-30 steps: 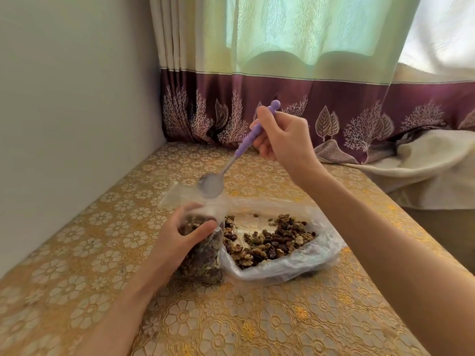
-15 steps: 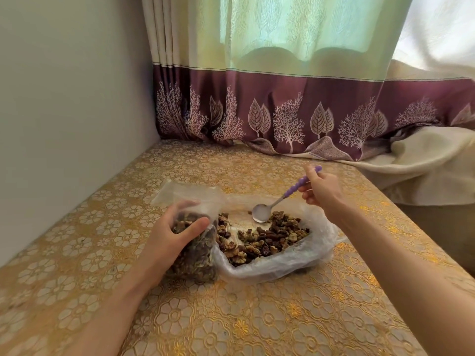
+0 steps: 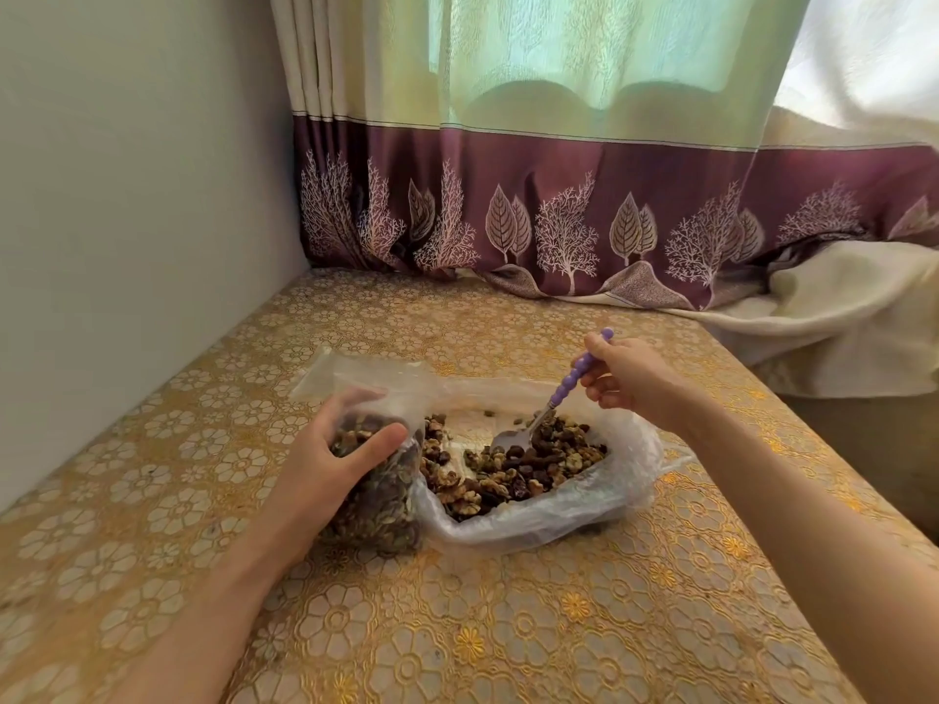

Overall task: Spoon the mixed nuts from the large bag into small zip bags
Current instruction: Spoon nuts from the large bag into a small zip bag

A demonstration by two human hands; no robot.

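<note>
A worktop (image 3: 508,627) covered in gold floral-patterned cloth runs into a corner, with a plain pale wall (image 3: 127,195) on the left and a curtain (image 3: 559,144) behind, pale green above a maroon band printed with trees and leaves. A cream cloth (image 3: 838,317) lies bunched at the far right. The large clear bag (image 3: 584,505) lies open on the worktop, mixed nuts (image 3: 513,470) heaped inside. Just to its left stands a small zip bag (image 3: 376,505), mostly full of nuts, touching the large bag. The left hand (image 3: 330,475) grips the small bag near its mouth. The right hand (image 3: 630,373) pinches the beaded purple handle of a spoon (image 3: 538,419), its metal bowl resting among the nuts in the large bag.
</note>
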